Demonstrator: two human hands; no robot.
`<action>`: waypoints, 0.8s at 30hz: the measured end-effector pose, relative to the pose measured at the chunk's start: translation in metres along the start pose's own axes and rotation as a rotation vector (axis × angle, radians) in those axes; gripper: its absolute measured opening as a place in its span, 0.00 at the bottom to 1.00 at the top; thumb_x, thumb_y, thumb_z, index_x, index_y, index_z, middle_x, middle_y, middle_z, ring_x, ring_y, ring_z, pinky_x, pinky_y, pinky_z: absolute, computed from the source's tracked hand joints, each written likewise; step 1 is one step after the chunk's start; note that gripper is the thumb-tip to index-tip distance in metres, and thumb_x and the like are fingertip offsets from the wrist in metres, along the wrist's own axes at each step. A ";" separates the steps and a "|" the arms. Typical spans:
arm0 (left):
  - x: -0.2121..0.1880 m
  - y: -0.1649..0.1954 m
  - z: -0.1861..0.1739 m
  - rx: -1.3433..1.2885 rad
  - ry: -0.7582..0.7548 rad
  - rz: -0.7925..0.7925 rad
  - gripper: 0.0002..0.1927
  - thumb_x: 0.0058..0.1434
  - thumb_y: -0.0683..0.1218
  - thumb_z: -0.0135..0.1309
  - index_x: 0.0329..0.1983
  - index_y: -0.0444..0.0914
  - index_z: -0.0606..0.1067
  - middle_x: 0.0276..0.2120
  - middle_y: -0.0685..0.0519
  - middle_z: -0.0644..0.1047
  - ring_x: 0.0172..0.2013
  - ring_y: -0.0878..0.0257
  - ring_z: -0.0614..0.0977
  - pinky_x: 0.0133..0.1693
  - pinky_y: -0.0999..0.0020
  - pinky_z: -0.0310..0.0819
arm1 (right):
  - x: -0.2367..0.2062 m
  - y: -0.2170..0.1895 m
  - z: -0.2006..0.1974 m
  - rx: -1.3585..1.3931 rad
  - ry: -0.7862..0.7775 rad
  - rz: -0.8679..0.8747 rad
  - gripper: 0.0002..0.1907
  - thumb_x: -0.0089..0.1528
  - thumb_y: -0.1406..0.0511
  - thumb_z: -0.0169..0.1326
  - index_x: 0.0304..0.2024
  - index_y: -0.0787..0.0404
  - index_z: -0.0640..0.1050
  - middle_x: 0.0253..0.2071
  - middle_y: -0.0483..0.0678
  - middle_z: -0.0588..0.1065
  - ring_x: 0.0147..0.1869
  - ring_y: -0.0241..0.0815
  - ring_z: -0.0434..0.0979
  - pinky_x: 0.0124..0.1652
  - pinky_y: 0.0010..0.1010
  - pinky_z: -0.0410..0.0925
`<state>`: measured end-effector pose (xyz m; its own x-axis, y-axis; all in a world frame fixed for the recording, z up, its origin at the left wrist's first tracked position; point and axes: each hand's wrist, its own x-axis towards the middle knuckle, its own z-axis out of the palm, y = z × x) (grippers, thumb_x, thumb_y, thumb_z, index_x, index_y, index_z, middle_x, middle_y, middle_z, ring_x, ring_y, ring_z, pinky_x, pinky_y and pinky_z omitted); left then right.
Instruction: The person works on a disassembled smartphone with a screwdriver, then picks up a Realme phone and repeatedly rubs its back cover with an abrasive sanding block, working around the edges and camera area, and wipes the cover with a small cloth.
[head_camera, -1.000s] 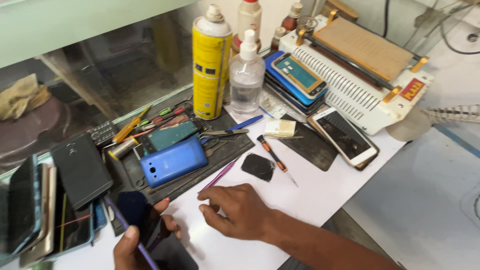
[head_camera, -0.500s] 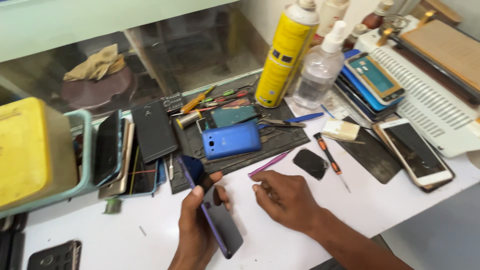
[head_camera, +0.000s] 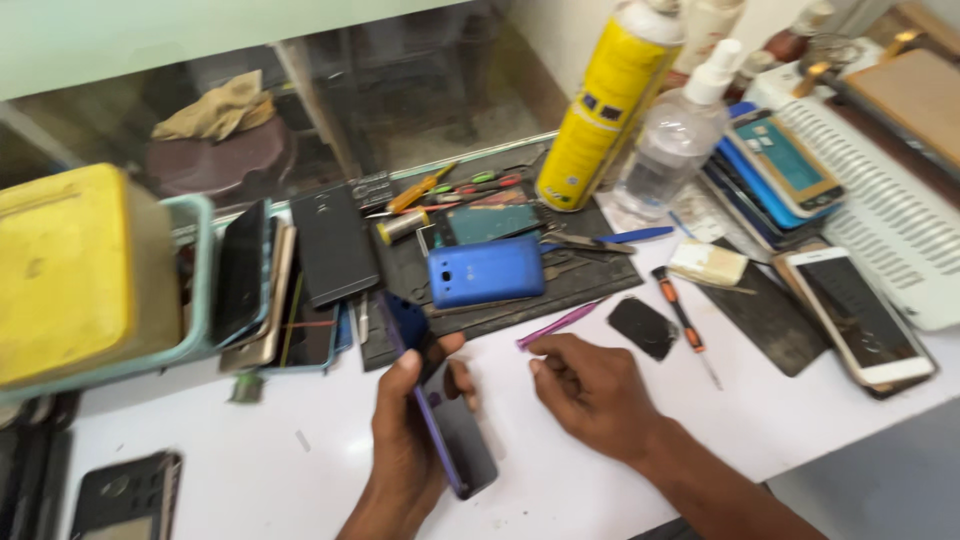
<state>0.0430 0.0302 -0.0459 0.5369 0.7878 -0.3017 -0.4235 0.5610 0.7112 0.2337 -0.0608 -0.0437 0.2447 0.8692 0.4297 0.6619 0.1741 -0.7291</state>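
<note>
My left hand (head_camera: 408, 440) grips a dark phone with a purple edge (head_camera: 440, 400), held on its side above the white table (head_camera: 250, 470). My right hand (head_camera: 592, 390) rests palm down on the table just right of it, fingers loosely curled and holding nothing. Its fingertips lie close to a pink pen-like tool (head_camera: 556, 326). A blue phone back (head_camera: 486, 271) lies on the black work mat (head_camera: 560, 290) beyond both hands.
A yellow spray can (head_camera: 595, 110) and clear spray bottle (head_camera: 675, 145) stand at the back. Stacked phones (head_camera: 790, 170) and a white phone (head_camera: 860, 315) lie right. A teal tray (head_camera: 200, 300) with phones, a yellow box (head_camera: 70, 270), a screwdriver (head_camera: 683, 322) and black pad (head_camera: 642, 326) surround.
The view has swung left and nearer. My left hand has raised the dark phone higher and tilted it onto its edge. My right hand stays on the table.
</note>
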 end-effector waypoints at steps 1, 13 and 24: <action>0.000 0.001 -0.001 -0.011 -0.010 -0.001 0.35 0.62 0.63 0.46 0.58 0.30 0.72 0.30 0.50 0.75 0.31 0.60 0.77 0.35 0.67 0.73 | 0.000 0.000 0.000 -0.009 0.011 -0.006 0.09 0.61 0.69 0.59 0.43 0.64 0.79 0.23 0.44 0.80 0.21 0.30 0.79 0.22 0.22 0.70; 0.005 -0.003 -0.013 0.024 0.093 0.069 0.38 0.59 0.62 0.47 0.55 0.24 0.74 0.28 0.44 0.76 0.29 0.53 0.77 0.33 0.62 0.71 | 0.002 -0.010 -0.001 -0.022 0.050 -0.097 0.07 0.62 0.69 0.60 0.41 0.63 0.78 0.26 0.47 0.80 0.25 0.37 0.83 0.25 0.27 0.73; 0.027 -0.005 -0.045 0.174 0.070 0.033 0.42 0.56 0.64 0.45 0.57 0.22 0.73 0.28 0.41 0.75 0.30 0.50 0.76 0.36 0.57 0.70 | 0.003 -0.014 -0.003 -0.027 0.041 -0.153 0.04 0.63 0.69 0.59 0.39 0.63 0.78 0.27 0.47 0.79 0.27 0.39 0.82 0.27 0.28 0.73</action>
<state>0.0271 0.0605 -0.0858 0.4705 0.8241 -0.3153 -0.3043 0.4870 0.8187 0.2272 -0.0624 -0.0305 0.1678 0.8137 0.5565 0.7122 0.2903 -0.6392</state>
